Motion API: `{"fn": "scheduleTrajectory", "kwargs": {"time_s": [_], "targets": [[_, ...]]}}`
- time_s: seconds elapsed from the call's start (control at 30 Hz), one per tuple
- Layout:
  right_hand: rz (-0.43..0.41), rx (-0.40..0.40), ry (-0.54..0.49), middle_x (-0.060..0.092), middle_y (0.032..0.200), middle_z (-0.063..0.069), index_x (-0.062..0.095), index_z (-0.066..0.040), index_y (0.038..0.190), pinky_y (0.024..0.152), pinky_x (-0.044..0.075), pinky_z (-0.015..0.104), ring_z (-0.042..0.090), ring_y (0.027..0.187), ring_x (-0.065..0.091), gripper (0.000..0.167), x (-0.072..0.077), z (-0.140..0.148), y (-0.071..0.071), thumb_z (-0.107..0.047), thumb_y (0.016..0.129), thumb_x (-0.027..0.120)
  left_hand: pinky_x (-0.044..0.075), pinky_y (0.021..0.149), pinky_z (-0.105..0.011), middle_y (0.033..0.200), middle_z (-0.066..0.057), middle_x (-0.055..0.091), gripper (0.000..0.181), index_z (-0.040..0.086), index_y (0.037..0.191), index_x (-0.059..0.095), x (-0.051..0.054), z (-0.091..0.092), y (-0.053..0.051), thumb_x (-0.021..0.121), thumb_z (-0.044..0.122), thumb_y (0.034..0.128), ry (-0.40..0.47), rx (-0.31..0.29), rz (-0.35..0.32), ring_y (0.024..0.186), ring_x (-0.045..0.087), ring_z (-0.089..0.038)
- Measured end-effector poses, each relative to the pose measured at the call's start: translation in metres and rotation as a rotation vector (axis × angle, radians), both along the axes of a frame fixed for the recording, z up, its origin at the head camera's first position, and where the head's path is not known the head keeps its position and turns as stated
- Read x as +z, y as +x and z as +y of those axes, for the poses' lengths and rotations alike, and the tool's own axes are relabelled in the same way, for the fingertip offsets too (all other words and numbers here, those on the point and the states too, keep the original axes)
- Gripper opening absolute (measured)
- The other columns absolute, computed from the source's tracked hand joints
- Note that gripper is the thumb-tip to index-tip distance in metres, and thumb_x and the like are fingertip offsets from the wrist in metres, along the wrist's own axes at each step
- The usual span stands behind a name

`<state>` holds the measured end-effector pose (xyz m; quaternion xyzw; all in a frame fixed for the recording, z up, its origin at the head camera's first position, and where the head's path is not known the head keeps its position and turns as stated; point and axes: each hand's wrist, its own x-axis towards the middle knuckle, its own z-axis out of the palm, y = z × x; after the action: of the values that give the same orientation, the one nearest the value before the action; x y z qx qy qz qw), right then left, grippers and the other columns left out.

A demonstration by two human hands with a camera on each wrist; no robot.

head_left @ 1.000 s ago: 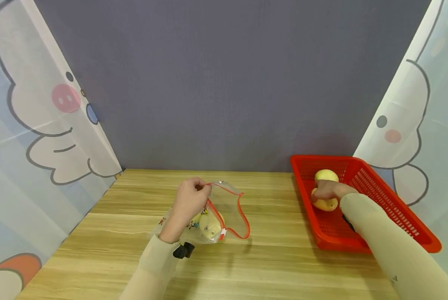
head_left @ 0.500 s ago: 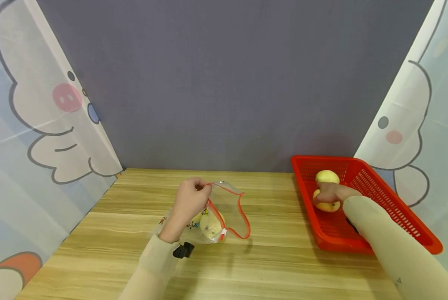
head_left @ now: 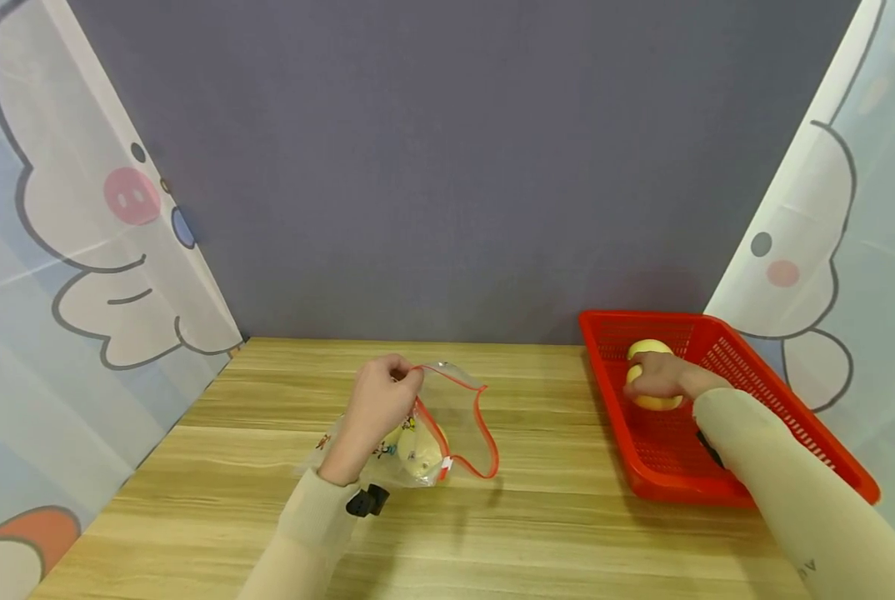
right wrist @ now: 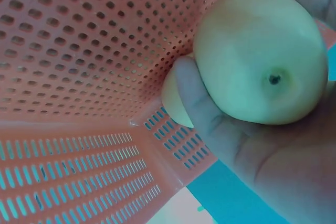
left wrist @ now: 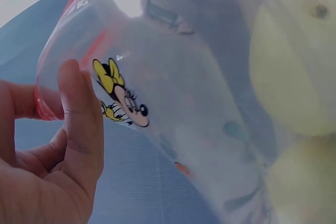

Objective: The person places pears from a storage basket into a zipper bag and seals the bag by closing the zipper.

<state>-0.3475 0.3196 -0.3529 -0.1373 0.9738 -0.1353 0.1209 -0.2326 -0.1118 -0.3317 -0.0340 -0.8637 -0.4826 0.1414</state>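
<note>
My left hand [head_left: 383, 398] pinches the rim of a clear zip bag [head_left: 458, 412] with red edging and cartoon prints. The bag lies on the table, its mouth gaping to the right. Pale yellow pears [left wrist: 294, 72] show through the plastic in the left wrist view. Inside the red basket [head_left: 698, 492], my right hand [head_left: 661, 377] grips a yellow pear [right wrist: 257, 51], fingers and thumb around its sides, the dimpled end facing the right wrist camera. Another pear [head_left: 648, 345] sits behind it, partly covered by the hand.
The wooden table [head_left: 537, 533] stretches between bag and basket. A grey panel [head_left: 447, 167] stands along its back edge. Printed curtains [head_left: 102, 250] hang on both sides. The basket's raised walls surround my right hand.
My right hand has shifted slightly right and up in the basket, and the pear in its grip has moved a little with it. The left hand and bag look unchanged.
</note>
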Motion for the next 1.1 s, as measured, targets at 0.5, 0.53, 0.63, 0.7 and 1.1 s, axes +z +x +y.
{"fn": "scheduleTrajectory", "kwargs": {"time_s": [0.5, 0.53, 0.63, 0.7, 1.1], "targets": [[0.043, -0.049, -0.059, 0.063, 0.107, 0.018, 0.052, 0.009, 0.130, 0.085, 0.053, 0.051, 0.033, 0.094, 0.058, 0.068, 0.016, 0.003, 0.005, -0.033, 0.082, 0.073, 0.046, 0.051, -0.034, 0.069, -0.005, 0.063, 0.017, 0.009, 0.081, 0.071, 0.000, 0.003, 0.000, 0.063, 0.018, 0.0936, 0.008, 0.013, 0.019, 0.050, 0.056, -0.019], [0.050, -0.049, -0.059, 0.063, 0.107, 0.018, 0.052, 0.009, 0.130, 0.084, 0.053, 0.051, 0.032, 0.093, 0.058, 0.068, 0.018, 0.003, 0.005, -0.034, 0.082, 0.073, 0.046, 0.050, -0.034, 0.069, -0.005, 0.063, 0.017, 0.008, 0.082, 0.071, 0.000, 0.004, 0.000, 0.063, 0.018, 0.0935, 0.009, 0.013, 0.018, 0.050, 0.056, -0.019], [0.071, -0.050, -0.065, 0.064, 0.104, 0.016, 0.053, 0.008, 0.129, 0.081, 0.053, 0.047, 0.030, 0.090, 0.058, 0.066, 0.023, 0.003, 0.006, -0.034, 0.082, 0.072, 0.046, 0.049, -0.034, 0.068, -0.005, 0.063, 0.017, 0.008, 0.082, 0.071, 0.000, 0.005, 0.000, 0.063, 0.017, 0.0936, 0.013, 0.006, 0.013, 0.049, 0.056, -0.019], [0.081, -0.051, -0.077, 0.063, 0.101, 0.014, 0.054, 0.007, 0.127, 0.077, 0.053, 0.043, 0.028, 0.088, 0.058, 0.064, 0.028, 0.003, 0.007, -0.034, 0.081, 0.072, 0.046, 0.049, -0.034, 0.068, -0.005, 0.063, 0.017, 0.008, 0.082, 0.071, -0.001, 0.005, 0.000, 0.063, 0.017, 0.0937, 0.016, 0.004, 0.011, 0.048, 0.055, -0.019], [0.157, -0.051, -0.143, 0.062, 0.100, 0.010, 0.059, 0.000, 0.121, 0.070, 0.048, 0.034, 0.026, 0.088, 0.057, 0.051, 0.051, -0.010, 0.015, -0.035, 0.086, 0.068, 0.047, 0.050, -0.035, 0.067, -0.004, 0.063, 0.019, 0.010, 0.082, 0.071, 0.001, 0.005, 0.001, 0.062, 0.021, 0.0940, 0.017, 0.012, -0.001, 0.049, 0.057, -0.021]]}}
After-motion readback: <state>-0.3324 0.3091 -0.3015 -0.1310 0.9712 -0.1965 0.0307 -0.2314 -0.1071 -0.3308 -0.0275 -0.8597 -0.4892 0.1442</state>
